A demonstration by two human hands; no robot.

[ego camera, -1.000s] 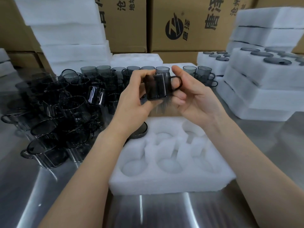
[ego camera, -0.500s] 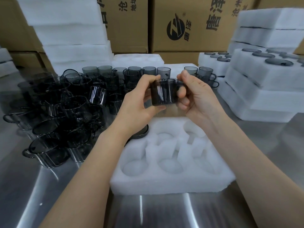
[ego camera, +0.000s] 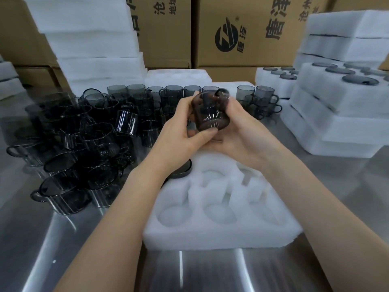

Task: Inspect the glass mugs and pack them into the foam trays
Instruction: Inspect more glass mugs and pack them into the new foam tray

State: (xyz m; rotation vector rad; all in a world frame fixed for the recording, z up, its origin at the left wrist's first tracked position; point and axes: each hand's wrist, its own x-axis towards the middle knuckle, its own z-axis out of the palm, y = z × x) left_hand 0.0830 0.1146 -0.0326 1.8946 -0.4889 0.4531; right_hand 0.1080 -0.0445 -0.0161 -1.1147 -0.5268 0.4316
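Turned since half a second ago: glass mug [ego camera: 211, 111], handle then at the right, now rolled to the top and far side; motion-blurred. Tabletop [ego camera: 63, 249], steel, nearest. Foam tray [ego camera: 210, 239], one, lying just before the person; three near cavities hold nothing, and the far row, partly hidden by the wrists, also shows none filled. Dark round disc [ego camera: 181, 171], one, touching the tray's far-left corner. Left hand [ego camera: 183, 131] and right hand [ego camera: 242, 127], fingers of both curled round the mug, holding it in the air above the tray's far edge; judged to be inspection, with packing of this mug not yet begun. Loose mugs [ego camera: 84, 144], a large heap on the left, some on their sides, awaiting inspection. Upright mugs [ego camera: 168, 91], a row behind the hands. Filled trays [ego camera: 336, 123], stacked at right, dark round tops showing in their cavities; judged done. Foam stacks [ego camera: 94, 39] and cardboard boxes [ego camera: 242, 32] farthest. Most work remains.
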